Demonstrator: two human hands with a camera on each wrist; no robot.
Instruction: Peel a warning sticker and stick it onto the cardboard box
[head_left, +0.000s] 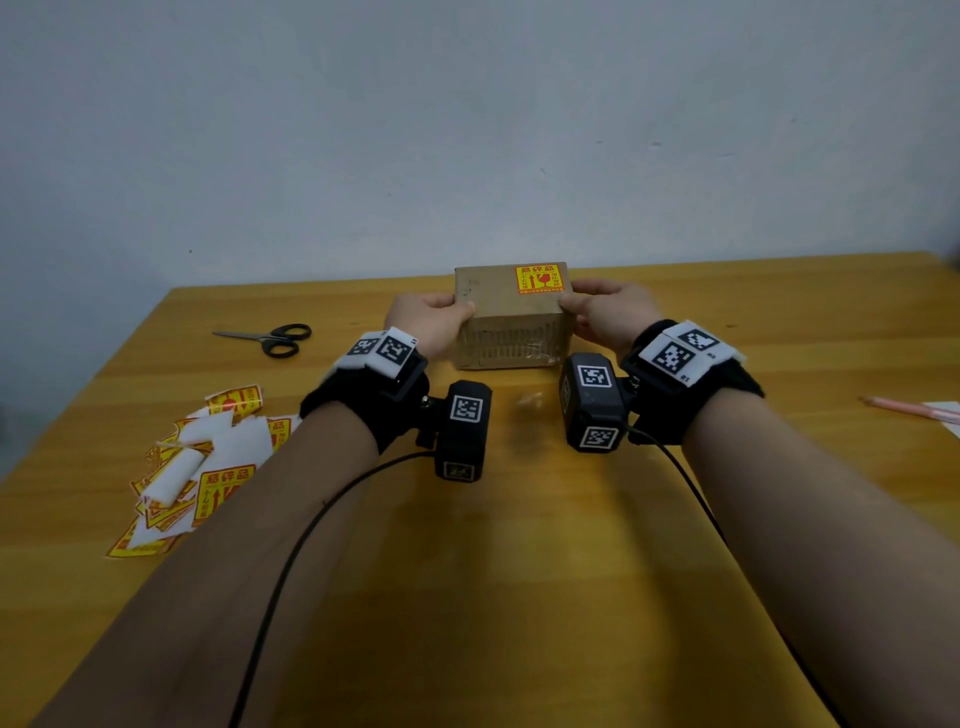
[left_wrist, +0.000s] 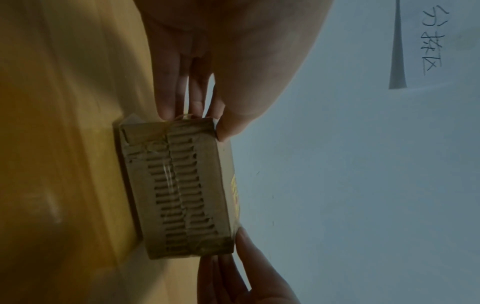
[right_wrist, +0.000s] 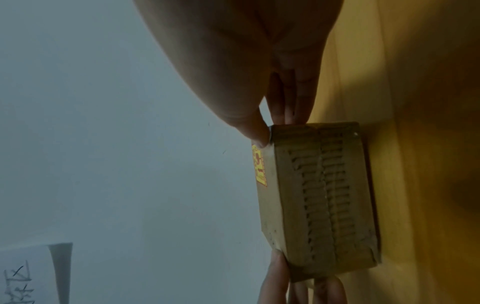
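A small brown cardboard box (head_left: 511, 332) stands on the yellow wooden table (head_left: 519, 545), far centre. A red-and-yellow warning sticker (head_left: 539, 279) lies flat on its top face, toward the right. My left hand (head_left: 441, 314) grips the box's left end, thumb on the top edge. My right hand (head_left: 584, 306) grips the right end, thumb beside the sticker. In the left wrist view the left hand's fingers (left_wrist: 166, 98) lie against the box (left_wrist: 179, 189). In the right wrist view the thumb touches the sticker (right_wrist: 259, 165) at a corner of the box (right_wrist: 322, 199).
Black-handled scissors (head_left: 275, 338) lie at the left of the box. A heap of warning stickers and white backing papers (head_left: 197, 467) is spread at the near left. A pink pencil (head_left: 909, 408) and a white sheet lie at the right edge. A grey wall stands behind.
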